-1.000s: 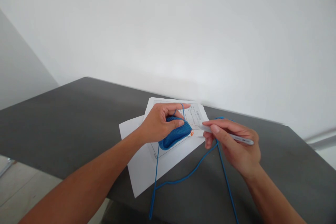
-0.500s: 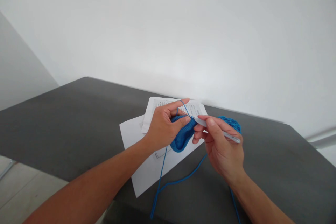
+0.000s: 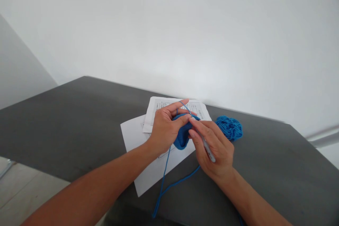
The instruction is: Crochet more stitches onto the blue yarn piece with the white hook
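Between my hands is a blue crochet piece (image 3: 182, 139), cupped in shape with a hollow facing me. My left hand (image 3: 167, 123) pinches its upper edge with the thumb, and a strand of blue yarn (image 3: 185, 106) loops over the stretched index finger. In my right hand (image 3: 215, 146) is a grey-handled crochet hook (image 3: 208, 149), its handle slanting down to the right. The hook's tip meets the top edge of the piece by my left thumb; the tip itself is mostly hidden by fingers.
A loose ball of blue yarn (image 3: 229, 128) lies right of my hands on the dark grey table (image 3: 79, 120). Printed sheets (image 3: 137, 173) lie under my hands. Yarn strands (image 3: 162, 194) trail toward the near table edge. A white wall (image 3: 169, 35) stands behind.
My right hand has shifted left and turned, so the hook points more steeply and sits closer to my left thumb. More of the yarn ball shows.
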The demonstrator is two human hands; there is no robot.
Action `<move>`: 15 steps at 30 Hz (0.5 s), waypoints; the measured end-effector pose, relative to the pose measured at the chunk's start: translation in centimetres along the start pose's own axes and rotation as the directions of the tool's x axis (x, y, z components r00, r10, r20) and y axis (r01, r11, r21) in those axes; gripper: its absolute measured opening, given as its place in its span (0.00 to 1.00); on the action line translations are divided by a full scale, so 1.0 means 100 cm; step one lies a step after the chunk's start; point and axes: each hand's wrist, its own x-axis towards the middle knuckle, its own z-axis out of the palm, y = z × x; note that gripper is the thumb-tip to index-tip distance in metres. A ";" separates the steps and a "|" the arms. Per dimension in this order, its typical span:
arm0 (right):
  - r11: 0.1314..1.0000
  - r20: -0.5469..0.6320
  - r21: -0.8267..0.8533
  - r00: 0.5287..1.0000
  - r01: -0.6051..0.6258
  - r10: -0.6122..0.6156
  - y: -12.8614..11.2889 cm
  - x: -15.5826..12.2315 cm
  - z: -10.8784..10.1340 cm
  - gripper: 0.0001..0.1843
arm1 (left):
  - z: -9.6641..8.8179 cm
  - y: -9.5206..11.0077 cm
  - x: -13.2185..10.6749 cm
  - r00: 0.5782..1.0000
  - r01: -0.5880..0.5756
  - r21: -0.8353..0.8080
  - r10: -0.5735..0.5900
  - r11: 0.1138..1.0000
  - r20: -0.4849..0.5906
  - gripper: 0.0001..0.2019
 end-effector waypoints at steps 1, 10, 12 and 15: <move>1.000 0.010 -0.017 1.000 0.017 -0.017 0.000 0.000 -0.001 0.25 | 0.000 0.001 0.000 1.000 0.020 -0.024 -0.019 1.000 0.006 0.31; 0.982 0.043 -0.145 0.993 0.118 -0.112 0.001 -0.004 -0.001 0.37 | -0.008 0.011 0.005 0.979 0.175 -0.165 -0.155 0.971 0.130 0.25; 0.990 0.041 -0.087 0.994 0.107 -0.104 0.003 -0.003 -0.004 0.38 | -0.011 0.014 0.007 0.972 0.199 -0.168 -0.173 0.966 0.156 0.24; 0.997 0.071 0.062 0.996 0.053 -0.058 0.008 0.000 -0.012 0.35 | -0.014 0.019 0.009 0.969 0.208 -0.155 -0.182 0.966 0.168 0.24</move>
